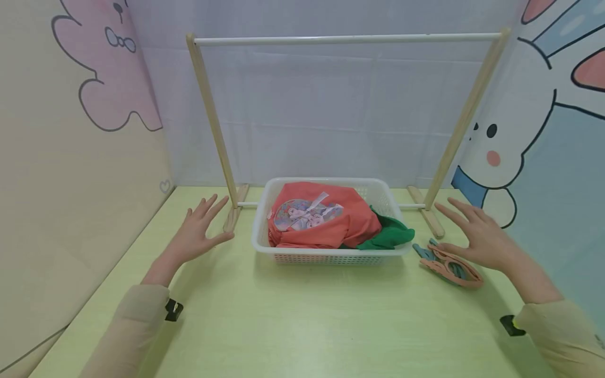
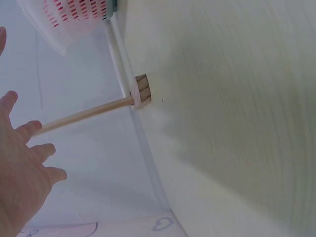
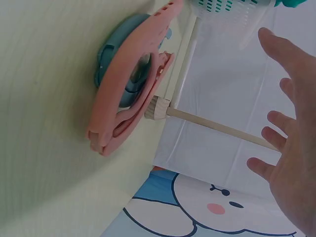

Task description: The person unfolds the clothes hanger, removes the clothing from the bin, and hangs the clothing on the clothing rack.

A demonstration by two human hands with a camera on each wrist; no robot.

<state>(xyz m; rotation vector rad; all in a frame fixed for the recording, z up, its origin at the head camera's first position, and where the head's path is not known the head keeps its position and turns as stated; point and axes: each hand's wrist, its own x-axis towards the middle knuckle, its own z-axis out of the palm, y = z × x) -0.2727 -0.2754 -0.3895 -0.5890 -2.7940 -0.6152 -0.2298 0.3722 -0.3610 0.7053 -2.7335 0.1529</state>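
Observation:
My left hand (image 1: 196, 233) hovers above the table to the left of the white basket (image 1: 331, 252), fingers spread, holding nothing. On the other side, my right hand (image 1: 482, 239) is also spread and holds nothing. Just beside it in the head view lie pink and blue plastic folding hangers (image 1: 456, 273), stacked on the table; the right wrist view shows the pink hanger (image 3: 118, 79) apart from the fingers. Inside the basket is a bunched red garment (image 1: 359, 210) with a printed picture. A green cloth (image 1: 389, 233) hangs partly over its right rim.
Behind and around the basket stands a wooden rack with a white top rod (image 1: 350, 39). Its left foot (image 1: 231, 218) is near my left hand, its right foot (image 1: 434, 223) near the hangers. Walls with cartoon figures close in the pale table (image 1: 307, 325) at the sides.

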